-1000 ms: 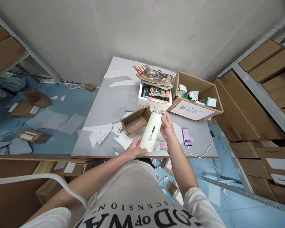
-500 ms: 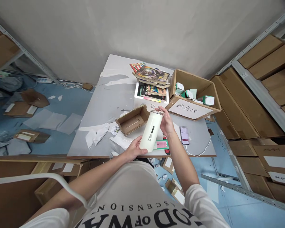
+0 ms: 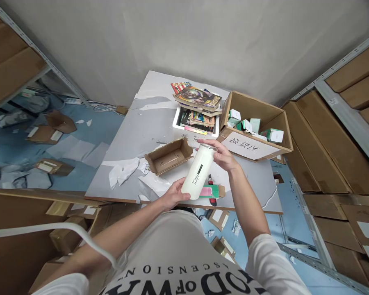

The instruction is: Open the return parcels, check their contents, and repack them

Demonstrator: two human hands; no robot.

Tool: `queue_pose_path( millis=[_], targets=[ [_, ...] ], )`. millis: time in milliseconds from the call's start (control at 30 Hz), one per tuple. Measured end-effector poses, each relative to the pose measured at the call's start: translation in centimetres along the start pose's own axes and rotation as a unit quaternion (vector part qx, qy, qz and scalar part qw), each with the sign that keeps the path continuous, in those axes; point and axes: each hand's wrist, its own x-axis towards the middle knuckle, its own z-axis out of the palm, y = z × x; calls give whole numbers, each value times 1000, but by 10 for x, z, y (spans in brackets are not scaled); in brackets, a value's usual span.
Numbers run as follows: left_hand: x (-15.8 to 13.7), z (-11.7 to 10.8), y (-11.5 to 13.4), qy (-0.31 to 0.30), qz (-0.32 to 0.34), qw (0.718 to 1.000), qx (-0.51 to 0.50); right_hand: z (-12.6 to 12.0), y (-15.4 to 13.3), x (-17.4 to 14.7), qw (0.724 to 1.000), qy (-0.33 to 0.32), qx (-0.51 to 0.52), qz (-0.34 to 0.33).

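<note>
The left hand (image 3: pixel 176 194) grips the base of the white bottle (image 3: pixel 198 174), while the right hand (image 3: pixel 219 154) curls around its lidded top. The bottle is between both hands, over the table's (image 3: pixel 153 119) near edge; its long axis slants from the base, by the left hand, away and rightward to the lid, by the right. Its side reads "NICE". Just beyond lies an open cardboard box (image 3: pixel 169 156). Farther off, a carton's (image 3: pixel 258 107) sign (image 3: pixel 249 145) says 换货区; writing on the white bin (image 3: pixel 187 133) is partly hidden. The shirt (image 3: pixel 169 246) shows "ASCENSION".
</note>
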Motion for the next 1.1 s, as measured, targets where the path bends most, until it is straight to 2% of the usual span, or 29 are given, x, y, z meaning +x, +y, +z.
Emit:
queue_pose_path(
  millis=[100, 233, 333, 400, 533, 633, 700, 767, 867, 933, 1000, 1100],
  targets=[
    [7, 6, -8, 9, 16, 1000, -1, -2, 11, 0, 999, 40, 32, -9],
    [13, 16, -15, 39, 72, 995, 58, -13, 20, 1, 996, 79, 33, -28],
    [16, 24, -21, 104, 92, 983, 123, -18, 24, 5, 994, 104, 31, -20],
    [19, 28, -24, 145, 92, 972, 160, -18, 27, 8, 990, 143, 13, -18],
    [24, 31, -28, 193, 119, 959, 172, -12, 27, 10, 972, 224, -58, -39],
    [24, 28, -25, 163, 132, 973, 97, -8, 22, 5, 985, 170, 2, -13],
    [22, 26, -20, 125, 108, 986, 19, -7, 20, 1, 990, 108, 88, 4],
    [18, 25, -14, 96, 78, 991, -56, -5, 21, 0, 985, 78, 156, 3],
    [15, 25, -6, 60, 33, 989, -131, 1, 26, 3, 977, 103, 189, -14],
    [14, 23, -3, 44, 15, 989, -143, 4, 29, 6, 974, 138, 176, -26],
    [16, 19, -2, 45, 18, 992, -117, 7, 29, 9, 974, 167, 152, -33],
    [19, 13, -5, 99, 79, 992, -25, 10, 26, 12, 973, 196, 118, -33]
  ],
)
